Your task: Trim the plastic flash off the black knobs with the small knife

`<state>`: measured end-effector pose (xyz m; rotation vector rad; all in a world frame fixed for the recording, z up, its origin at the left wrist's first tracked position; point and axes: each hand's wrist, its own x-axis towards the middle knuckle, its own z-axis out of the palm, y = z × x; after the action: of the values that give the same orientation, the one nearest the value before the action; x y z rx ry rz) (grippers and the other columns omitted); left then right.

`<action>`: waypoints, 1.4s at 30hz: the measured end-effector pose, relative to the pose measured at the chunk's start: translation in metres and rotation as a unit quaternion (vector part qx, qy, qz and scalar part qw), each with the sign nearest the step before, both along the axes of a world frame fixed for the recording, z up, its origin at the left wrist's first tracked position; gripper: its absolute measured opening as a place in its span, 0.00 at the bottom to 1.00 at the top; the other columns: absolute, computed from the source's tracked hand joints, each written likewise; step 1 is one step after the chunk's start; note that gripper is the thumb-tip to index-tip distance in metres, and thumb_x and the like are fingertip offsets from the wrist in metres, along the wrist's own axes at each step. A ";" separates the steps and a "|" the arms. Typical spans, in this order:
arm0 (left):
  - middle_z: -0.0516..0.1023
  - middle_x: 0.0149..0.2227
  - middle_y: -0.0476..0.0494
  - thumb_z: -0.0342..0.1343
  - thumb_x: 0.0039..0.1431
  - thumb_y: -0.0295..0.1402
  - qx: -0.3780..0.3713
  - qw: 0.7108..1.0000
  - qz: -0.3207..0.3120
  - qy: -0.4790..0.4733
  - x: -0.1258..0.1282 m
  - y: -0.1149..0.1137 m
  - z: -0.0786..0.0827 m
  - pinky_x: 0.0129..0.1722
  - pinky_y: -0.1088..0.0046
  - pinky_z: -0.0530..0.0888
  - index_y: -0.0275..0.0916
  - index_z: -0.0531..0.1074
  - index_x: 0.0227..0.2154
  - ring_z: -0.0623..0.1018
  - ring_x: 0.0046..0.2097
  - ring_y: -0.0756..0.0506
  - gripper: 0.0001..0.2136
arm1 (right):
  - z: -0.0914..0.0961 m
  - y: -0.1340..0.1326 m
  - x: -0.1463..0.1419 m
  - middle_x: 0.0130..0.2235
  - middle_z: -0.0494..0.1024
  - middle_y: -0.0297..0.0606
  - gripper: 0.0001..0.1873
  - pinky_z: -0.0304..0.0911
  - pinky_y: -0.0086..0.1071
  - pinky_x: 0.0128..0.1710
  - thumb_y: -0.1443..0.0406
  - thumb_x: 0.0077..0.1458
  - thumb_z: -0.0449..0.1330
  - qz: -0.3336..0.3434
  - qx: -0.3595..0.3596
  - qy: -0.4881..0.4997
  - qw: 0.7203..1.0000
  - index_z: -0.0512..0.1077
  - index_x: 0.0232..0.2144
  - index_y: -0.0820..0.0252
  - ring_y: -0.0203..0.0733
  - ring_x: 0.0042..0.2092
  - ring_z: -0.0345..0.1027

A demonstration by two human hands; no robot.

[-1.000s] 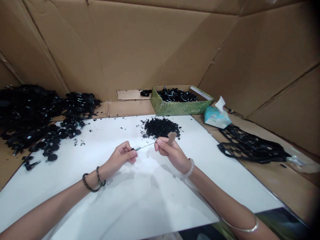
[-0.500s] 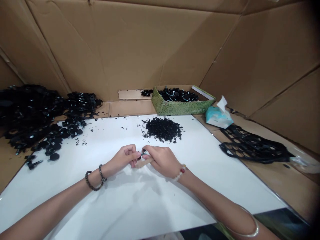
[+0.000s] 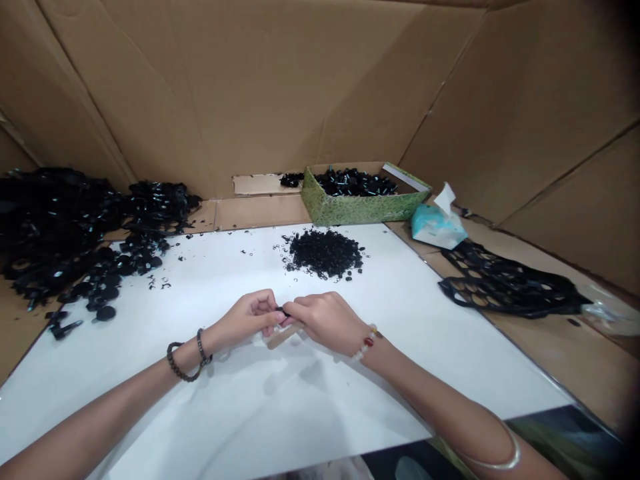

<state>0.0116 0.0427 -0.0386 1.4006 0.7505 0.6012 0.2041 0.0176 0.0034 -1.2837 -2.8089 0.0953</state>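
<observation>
Over the white tabletop (image 3: 240, 407), both of my hands meet near the middle. My left hand (image 3: 255, 315) is closed in a pinch on a small black part (image 3: 283, 311), mostly covered by fingers. On the same part press the thumb and forefinger of my right hand (image 3: 327, 320). Under the right hand's fingers a flat tan strip (image 3: 284, 336) sticks out toward the lower left; its other end is hidden in that hand. Just beyond the hands lies a heap of tiny black pieces (image 3: 325, 253), with small rings scattered at its edge.
At the back stands a green box (image 3: 360, 208) full of black parts with metal pins. Large piles of black parts (image 3: 55, 227) spread along the left. On the right are a tissue pack (image 3: 437, 227) and a black mesh-like sheet (image 3: 515, 287). Cardboard walls (image 3: 270, 87) enclose the table.
The right fingers have closed further over the black part, which now shows less. The tan strip has swung slightly downward, and its end shows more. The view has tilted a little.
</observation>
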 end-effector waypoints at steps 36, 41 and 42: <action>0.73 0.35 0.47 0.52 0.58 0.41 -0.026 0.980 0.115 -0.161 -0.018 0.005 -0.003 0.39 0.70 0.69 0.40 0.58 0.32 0.75 0.32 0.51 0.12 | 0.003 0.048 0.079 0.18 0.57 0.28 0.22 0.47 0.26 0.22 0.52 0.59 0.48 -0.160 0.024 0.527 0.834 0.64 0.21 0.61 0.31 0.21 0.49; 0.74 0.34 0.48 0.55 0.56 0.41 -0.061 0.975 0.140 -0.162 -0.015 0.006 0.000 0.38 0.71 0.68 0.40 0.58 0.32 0.73 0.31 0.52 0.12 | -0.012 0.065 0.088 0.19 0.65 0.30 0.17 0.46 0.27 0.24 0.52 0.53 0.56 -0.343 0.090 0.249 0.901 0.67 0.24 0.59 0.35 0.23 0.57; 0.74 0.34 0.48 0.56 0.56 0.41 -0.063 0.975 0.143 -0.158 -0.015 0.005 0.001 0.37 0.72 0.67 0.40 0.58 0.32 0.72 0.30 0.52 0.13 | -0.016 0.067 0.087 0.21 0.69 0.31 0.14 0.46 0.27 0.24 0.53 0.50 0.59 -0.365 0.074 0.185 0.910 0.69 0.30 0.58 0.36 0.24 0.60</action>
<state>-0.0033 0.0478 -0.0376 1.0548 0.7244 0.9603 0.2911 0.0845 -0.0126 -1.9264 -1.8473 0.0768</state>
